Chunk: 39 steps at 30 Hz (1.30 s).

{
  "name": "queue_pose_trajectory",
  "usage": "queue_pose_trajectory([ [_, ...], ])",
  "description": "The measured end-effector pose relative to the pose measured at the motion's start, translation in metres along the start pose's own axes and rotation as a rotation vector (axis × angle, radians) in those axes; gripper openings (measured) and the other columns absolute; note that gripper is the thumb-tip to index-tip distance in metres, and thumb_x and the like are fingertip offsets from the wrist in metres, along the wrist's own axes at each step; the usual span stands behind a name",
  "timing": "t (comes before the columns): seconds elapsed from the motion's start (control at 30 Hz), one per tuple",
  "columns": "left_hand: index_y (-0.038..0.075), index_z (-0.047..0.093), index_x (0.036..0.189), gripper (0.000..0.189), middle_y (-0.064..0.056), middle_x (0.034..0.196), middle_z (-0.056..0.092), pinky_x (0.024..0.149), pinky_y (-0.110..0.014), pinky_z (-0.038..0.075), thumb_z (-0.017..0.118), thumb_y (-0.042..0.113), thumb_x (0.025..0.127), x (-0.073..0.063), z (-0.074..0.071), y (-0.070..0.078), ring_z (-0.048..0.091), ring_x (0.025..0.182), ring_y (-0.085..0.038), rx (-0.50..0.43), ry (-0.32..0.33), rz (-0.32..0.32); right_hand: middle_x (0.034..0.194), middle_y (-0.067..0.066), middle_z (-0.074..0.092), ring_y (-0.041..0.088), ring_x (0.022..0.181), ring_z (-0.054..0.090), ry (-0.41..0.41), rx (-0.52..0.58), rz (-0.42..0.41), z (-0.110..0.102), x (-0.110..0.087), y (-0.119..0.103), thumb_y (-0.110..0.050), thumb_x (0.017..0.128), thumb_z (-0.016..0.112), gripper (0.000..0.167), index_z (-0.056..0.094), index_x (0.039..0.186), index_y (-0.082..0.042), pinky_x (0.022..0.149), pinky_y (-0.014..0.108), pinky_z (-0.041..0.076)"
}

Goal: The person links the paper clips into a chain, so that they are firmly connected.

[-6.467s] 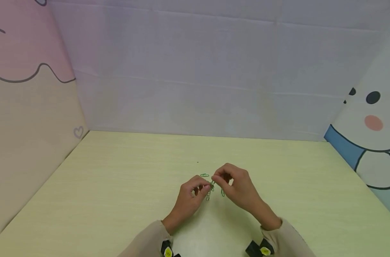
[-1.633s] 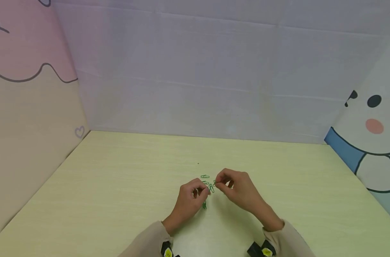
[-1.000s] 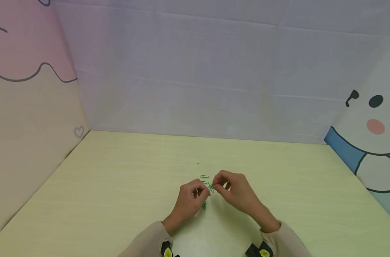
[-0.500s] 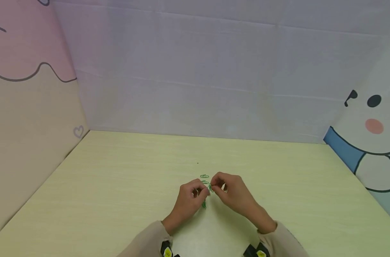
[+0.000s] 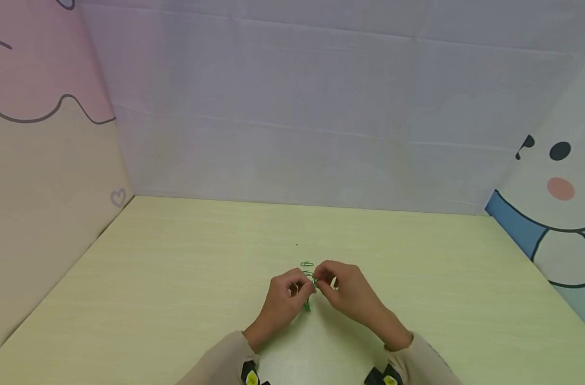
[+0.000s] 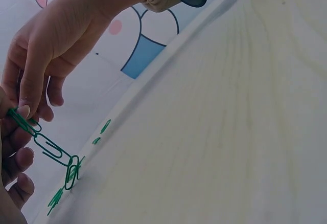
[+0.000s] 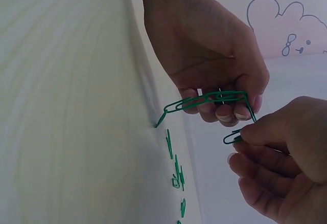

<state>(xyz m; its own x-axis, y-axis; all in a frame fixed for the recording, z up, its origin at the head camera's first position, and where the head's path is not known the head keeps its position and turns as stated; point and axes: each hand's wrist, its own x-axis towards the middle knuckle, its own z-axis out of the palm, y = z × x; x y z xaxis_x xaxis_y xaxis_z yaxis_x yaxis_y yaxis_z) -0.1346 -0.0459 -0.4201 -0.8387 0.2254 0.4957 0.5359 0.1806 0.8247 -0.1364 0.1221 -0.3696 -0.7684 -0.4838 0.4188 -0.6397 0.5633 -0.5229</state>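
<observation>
Near the front middle of the table, in the head view, my left hand [image 5: 283, 295] and right hand [image 5: 346, 289] meet fingertip to fingertip. My left thumb and fingers pinch the upper end of a chain of linked green paper clips [image 7: 191, 103], which hangs down below them. Between my right thumb and index finger is a single green paper clip [image 7: 232, 138], partly covered by the fingertips. It sits right at the chain's top clip; the fingers hide whether the two are linked. The chain's lowest clip [image 6: 72, 174] dangles close over the table.
Loose green paper clips lie just beyond my hands, one at the back [image 5: 307, 263] and another nearer [image 5: 307, 273]. Several more show in the right wrist view, such as one loose clip [image 7: 169, 143]. Printed cloth walls [image 5: 292, 107] enclose the pale wooden table [image 5: 201, 240].
My right hand has moved left and slightly toward me, bringing its paper clip up against my left fingertips. The left hand has stayed nearly still over the last second and a half.
</observation>
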Motion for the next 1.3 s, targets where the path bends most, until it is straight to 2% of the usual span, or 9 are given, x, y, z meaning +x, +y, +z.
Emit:
queue_pose_trajectory([
  [0.27, 0.006, 0.067, 0.073, 0.018, -0.004, 0.07, 0.062, 0.055, -0.018, 0.038, 0.059, 0.002, 0.088, 0.0, 0.0, 0.001, 0.044, 0.062, 0.0, 0.005, 0.018, 0.011, 0.079, -0.004, 0.062, 0.004, 0.07, 0.055, -0.004, 0.001, 0.001, 0.0, -0.001, 0.003, 0.001, 0.084, 0.066, 0.012, 0.066, 0.086, -0.011, 0.059, 0.02, 0.044],
  [0.67, 0.011, 0.065, 0.074, 0.017, -0.002, 0.071, 0.061, 0.056, -0.018, 0.04, 0.06, 0.002, 0.087, -0.005, 0.003, 0.003, 0.045, 0.063, 0.0, 0.021, 0.062, 0.021, 0.084, -0.004, 0.061, 0.006, 0.076, 0.057, -0.094, 0.035, 0.025, -0.013, -0.004, 0.009, -0.008, 0.087, 0.068, 0.005, 0.064, 0.086, -0.012, 0.064, 0.029, 0.048],
  [0.77, 0.01, 0.064, 0.075, 0.017, -0.002, 0.071, 0.061, 0.056, -0.018, 0.04, 0.059, 0.003, 0.088, -0.006, 0.004, 0.004, 0.046, 0.064, 0.0, 0.02, 0.068, 0.011, 0.084, -0.003, 0.063, 0.006, 0.076, 0.058, -0.104, 0.032, 0.019, -0.016, -0.004, 0.009, -0.009, 0.088, 0.066, 0.003, 0.063, 0.087, -0.009, 0.065, 0.026, 0.048],
  [1.07, 0.009, 0.064, 0.076, 0.016, -0.004, 0.073, 0.062, 0.058, -0.018, 0.041, 0.059, 0.005, 0.091, -0.006, 0.004, 0.004, 0.048, 0.066, -0.001, 0.014, 0.062, -0.013, 0.083, 0.002, 0.066, 0.006, 0.073, 0.058, -0.028, 0.018, -0.022, -0.02, -0.003, 0.008, -0.003, 0.086, 0.067, 0.007, 0.064, 0.09, -0.008, 0.062, 0.021, 0.046],
  [1.3, 0.006, 0.065, 0.079, 0.015, -0.007, 0.076, 0.063, 0.059, -0.018, 0.042, 0.057, 0.004, 0.092, -0.006, 0.003, 0.003, 0.049, 0.068, -0.001, 0.003, 0.033, 0.0, 0.079, -0.004, 0.064, 0.002, 0.068, 0.055, 0.031, 0.029, -0.038, -0.021, -0.001, 0.006, -0.003, 0.084, 0.068, 0.009, 0.063, 0.088, -0.009, 0.06, 0.021, 0.047],
])
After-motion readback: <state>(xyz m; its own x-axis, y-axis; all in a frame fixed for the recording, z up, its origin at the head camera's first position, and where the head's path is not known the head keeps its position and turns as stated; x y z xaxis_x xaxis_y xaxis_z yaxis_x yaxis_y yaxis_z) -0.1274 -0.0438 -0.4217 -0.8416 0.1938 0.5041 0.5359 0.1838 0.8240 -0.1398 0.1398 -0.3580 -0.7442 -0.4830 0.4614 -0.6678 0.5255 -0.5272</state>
